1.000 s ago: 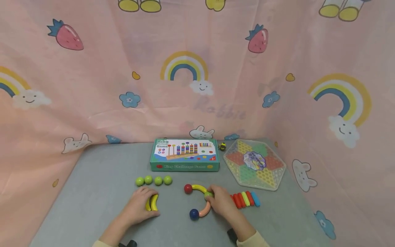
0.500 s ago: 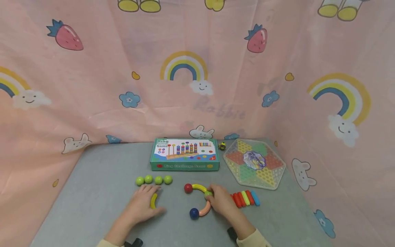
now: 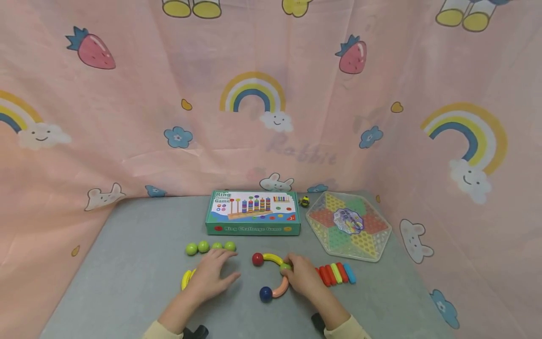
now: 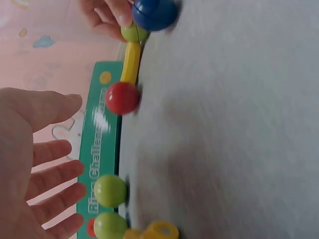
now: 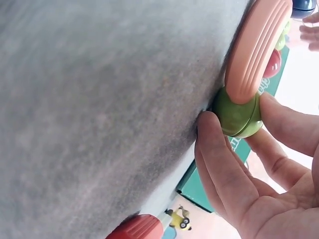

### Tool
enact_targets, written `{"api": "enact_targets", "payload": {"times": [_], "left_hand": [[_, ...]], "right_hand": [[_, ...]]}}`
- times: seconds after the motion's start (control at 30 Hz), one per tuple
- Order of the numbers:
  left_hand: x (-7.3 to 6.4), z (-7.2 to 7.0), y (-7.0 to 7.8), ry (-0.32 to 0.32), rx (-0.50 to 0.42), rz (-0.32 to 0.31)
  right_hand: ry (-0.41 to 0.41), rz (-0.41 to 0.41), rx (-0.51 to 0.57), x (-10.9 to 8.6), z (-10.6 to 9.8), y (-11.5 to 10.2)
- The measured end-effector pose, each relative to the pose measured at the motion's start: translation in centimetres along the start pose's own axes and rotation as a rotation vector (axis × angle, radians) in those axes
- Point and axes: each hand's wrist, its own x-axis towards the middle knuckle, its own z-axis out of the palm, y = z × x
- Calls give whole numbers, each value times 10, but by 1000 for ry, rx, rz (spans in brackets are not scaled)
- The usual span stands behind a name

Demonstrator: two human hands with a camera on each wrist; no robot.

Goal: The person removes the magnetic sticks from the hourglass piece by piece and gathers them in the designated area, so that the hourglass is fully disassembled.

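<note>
My right hand (image 3: 301, 278) pinches green ball (image 5: 238, 115) joining arcs near tabletop's front edge; left hand (image 3: 211, 278) hovers spread, seemingly holding nothing, beside yellow arc (image 3: 186, 278).

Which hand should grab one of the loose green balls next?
Probably the left hand. It is open and holds nothing, with its fingertips right beside the row of green balls. The right hand is busy: it pinches the green ball in the curved chain, farther from that row.

Glossy balls (image 4: 122, 98) — matt felt-like table (image 3: 135, 245)
</note>
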Motion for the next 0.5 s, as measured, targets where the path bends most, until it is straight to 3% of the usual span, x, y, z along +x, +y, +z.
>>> {"api": "enact_targets", "payload": {"times": [0.3, 0.5], "left_hand": [[14, 11, 15, -27, -63, 44], [27, 26, 26, -107, -41, 56]], "right_hand": [[-4, -4, 2, 1, 1, 0], [-6, -9, 1, 0, 0, -1]]}}
